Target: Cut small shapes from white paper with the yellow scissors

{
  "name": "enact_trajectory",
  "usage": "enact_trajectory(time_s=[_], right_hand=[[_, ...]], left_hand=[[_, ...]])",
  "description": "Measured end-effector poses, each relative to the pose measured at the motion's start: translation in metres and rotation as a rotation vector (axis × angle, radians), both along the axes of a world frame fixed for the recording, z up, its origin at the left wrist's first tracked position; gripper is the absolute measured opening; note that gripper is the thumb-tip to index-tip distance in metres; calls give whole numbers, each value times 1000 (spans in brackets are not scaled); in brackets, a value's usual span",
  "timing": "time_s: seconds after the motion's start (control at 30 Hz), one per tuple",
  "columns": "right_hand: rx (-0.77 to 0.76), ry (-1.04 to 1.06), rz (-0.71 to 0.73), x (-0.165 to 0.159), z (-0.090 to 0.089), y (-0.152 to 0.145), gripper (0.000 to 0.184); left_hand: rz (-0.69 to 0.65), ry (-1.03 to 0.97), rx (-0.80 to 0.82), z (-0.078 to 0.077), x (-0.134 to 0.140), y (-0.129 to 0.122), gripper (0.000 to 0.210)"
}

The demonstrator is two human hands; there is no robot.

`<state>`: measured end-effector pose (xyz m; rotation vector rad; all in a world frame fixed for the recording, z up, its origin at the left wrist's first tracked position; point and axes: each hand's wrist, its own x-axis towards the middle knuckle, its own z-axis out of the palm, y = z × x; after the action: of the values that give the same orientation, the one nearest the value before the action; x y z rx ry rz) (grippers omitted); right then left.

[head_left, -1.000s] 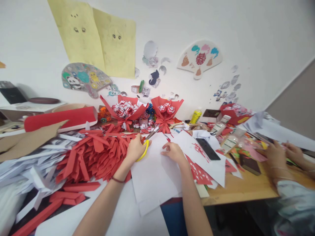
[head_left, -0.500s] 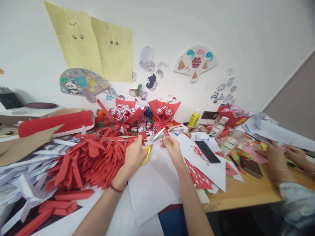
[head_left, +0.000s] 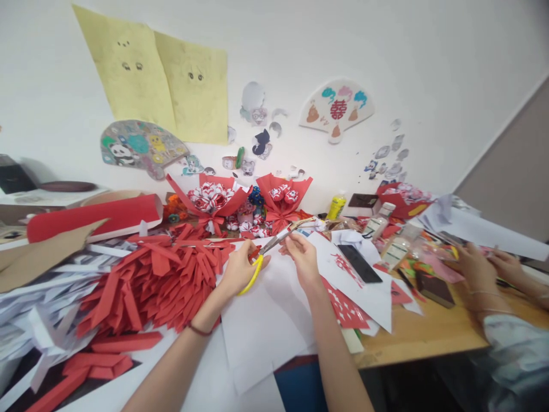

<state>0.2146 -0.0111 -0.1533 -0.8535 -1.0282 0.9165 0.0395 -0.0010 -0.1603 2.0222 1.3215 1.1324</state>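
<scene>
My left hand (head_left: 241,268) is closed around a pair of scissors (head_left: 271,245) with a yellow handle, its blades pointing away and to the right. A bit of red paper shows beside the fingers of that hand, though I cannot tell whether it is gripped. At the blade tips, my right hand (head_left: 302,258) is pinched, and whatever lies between its fingers is too hidden to name. Beneath both hands are white paper sheets (head_left: 266,332). A heap of folded red paper strips (head_left: 158,280) lies just left of my left hand.
Folded white strips (head_left: 47,312) and a red paper roll (head_left: 98,217) lie left. Paper-flower bouquets (head_left: 210,203) stand along the wall. Right of my hands are a black phone (head_left: 359,263), bottles (head_left: 381,220) and a brown box (head_left: 434,288). A co-worker's hands (head_left: 478,272) work at far right.
The scissor blades have gone from spread apart to nearly closed, by my right fingertips. The whole view has shifted slightly, and the co-worker's hands have moved a little.
</scene>
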Motion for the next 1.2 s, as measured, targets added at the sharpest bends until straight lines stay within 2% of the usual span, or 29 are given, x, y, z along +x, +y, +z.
enact_trajectory(time_s=[0.67,1.2], right_hand=[[48,45,-55,-4,0,-1,27],[91,146,-52,-9,-1,-1,26]], left_hand=[[-24,34,-28,5,1,-6,35],[-52,-18,0,2,1,-4,37]])
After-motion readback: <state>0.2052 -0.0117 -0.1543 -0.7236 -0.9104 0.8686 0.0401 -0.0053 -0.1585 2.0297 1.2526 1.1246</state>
